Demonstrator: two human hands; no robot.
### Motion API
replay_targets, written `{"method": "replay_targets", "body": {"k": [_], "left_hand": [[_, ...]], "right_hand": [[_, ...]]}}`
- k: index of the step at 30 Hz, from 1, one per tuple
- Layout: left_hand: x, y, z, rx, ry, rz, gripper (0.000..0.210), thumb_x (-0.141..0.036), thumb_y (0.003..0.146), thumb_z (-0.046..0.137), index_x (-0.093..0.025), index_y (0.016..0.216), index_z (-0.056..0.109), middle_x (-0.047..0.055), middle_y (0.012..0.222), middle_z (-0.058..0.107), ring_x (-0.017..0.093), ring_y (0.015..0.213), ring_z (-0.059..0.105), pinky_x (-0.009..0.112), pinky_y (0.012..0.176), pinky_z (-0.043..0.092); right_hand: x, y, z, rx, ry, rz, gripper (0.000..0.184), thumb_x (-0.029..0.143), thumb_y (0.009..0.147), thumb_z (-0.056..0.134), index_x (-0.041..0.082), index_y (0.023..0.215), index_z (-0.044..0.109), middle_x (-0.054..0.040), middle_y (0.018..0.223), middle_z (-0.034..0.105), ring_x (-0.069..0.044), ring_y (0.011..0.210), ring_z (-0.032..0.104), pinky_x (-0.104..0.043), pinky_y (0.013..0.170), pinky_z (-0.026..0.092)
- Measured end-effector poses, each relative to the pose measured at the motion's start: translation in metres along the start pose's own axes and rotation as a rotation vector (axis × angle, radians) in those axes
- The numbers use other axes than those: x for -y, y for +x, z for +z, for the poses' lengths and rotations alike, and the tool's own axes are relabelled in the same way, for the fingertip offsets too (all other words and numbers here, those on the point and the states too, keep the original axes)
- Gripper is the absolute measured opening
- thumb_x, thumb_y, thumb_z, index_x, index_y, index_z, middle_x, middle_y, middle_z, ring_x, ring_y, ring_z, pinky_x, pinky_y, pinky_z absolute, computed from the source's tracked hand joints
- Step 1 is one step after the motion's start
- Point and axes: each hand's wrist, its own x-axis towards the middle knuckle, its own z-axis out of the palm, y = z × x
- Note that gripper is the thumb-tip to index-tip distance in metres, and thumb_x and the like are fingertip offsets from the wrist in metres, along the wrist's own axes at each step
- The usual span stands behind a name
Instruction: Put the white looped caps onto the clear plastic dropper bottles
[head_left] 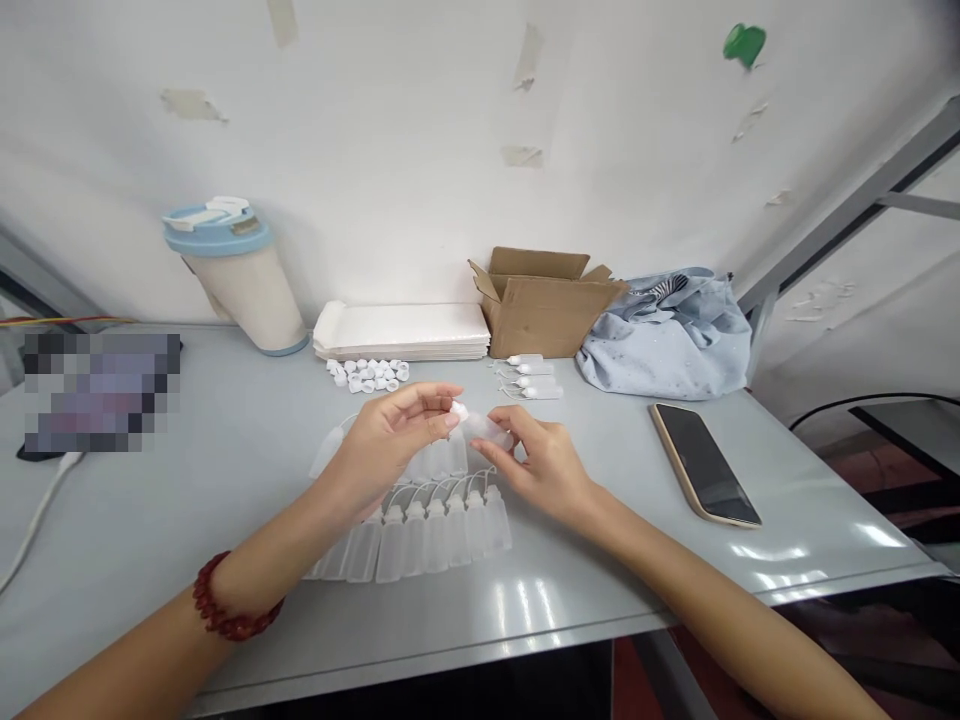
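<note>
My left hand (386,435) pinches a small white cap (459,411) between thumb and fingertips. The cap sits at the neck of a small translucent plastic bottle (481,428), whose body is in the closed fingers of my right hand (547,462). Whether the cap is fastened or only touching the neck cannot be made out. Below my hands a row of similar bottles (431,540) lies on the table, with thin curved straps at their necks. Another row of bottles (442,458) is partly covered by my hands. Loose white caps (367,375) are heaped behind my left hand.
Several small bottles (538,382) lie before an open cardboard box (544,310). White envelopes (405,328) are stacked beside it. A tumbler (240,280), blue cloth bag (667,335), phone (705,465) and blurred device with a cable (41,510) stand around the grey table (247,400).
</note>
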Motion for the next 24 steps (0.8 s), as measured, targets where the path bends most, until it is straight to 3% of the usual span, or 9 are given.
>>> {"method": "replay_targets", "body": {"k": [8, 13, 19, 24], "left_hand": [[-0.0030, -0.0031, 0.0018, 0.039, 0.078, -0.001, 0.019, -0.036, 0.078, 0.064, -0.021, 0.090, 0.064, 0.001, 0.094, 0.067, 0.017, 0.089, 0.062, 0.030, 0.081, 0.050], [-0.0084, -0.0039, -0.0001, 0.022, 0.188, -0.017, 0.022, -0.042, 0.080, 0.061, -0.020, 0.079, 0.065, 0.000, 0.074, 0.066, 0.015, 0.071, 0.062, 0.028, 0.069, 0.052], [-0.0076, -0.0039, 0.0000, 0.191, 0.120, -0.167, 0.039, -0.053, 0.081, 0.054, -0.017, 0.067, 0.063, 0.001, 0.063, 0.063, 0.012, 0.049, 0.057, 0.024, 0.047, 0.049], [-0.0067, -0.0046, 0.0018, 0.225, 0.174, -0.115, 0.034, -0.047, 0.082, 0.055, -0.018, 0.068, 0.065, -0.001, 0.061, 0.062, 0.011, 0.050, 0.055, 0.023, 0.051, 0.048]], "right_hand": [[-0.0007, -0.0034, 0.0001, -0.007, -0.023, -0.066, 0.022, 0.037, 0.090, 0.051, 0.016, 0.097, 0.055, -0.0037, 0.070, 0.066, -0.012, 0.050, 0.056, -0.021, 0.047, 0.039], [-0.0045, -0.0020, -0.0015, -0.089, -0.191, -0.234, 0.019, 0.031, 0.093, 0.047, 0.015, 0.098, 0.055, -0.0049, 0.073, 0.067, -0.013, 0.052, 0.058, -0.024, 0.050, 0.040], [-0.0074, 0.0014, -0.0063, -0.136, -0.342, -0.395, 0.013, 0.023, 0.094, 0.046, 0.017, 0.093, 0.057, -0.0051, 0.073, 0.068, -0.014, 0.057, 0.059, -0.026, 0.051, 0.037], [-0.0079, 0.0014, -0.0057, -0.177, -0.370, -0.485, 0.012, 0.021, 0.094, 0.047, 0.016, 0.094, 0.058, -0.0056, 0.075, 0.069, -0.013, 0.056, 0.058, -0.026, 0.050, 0.036]]}}
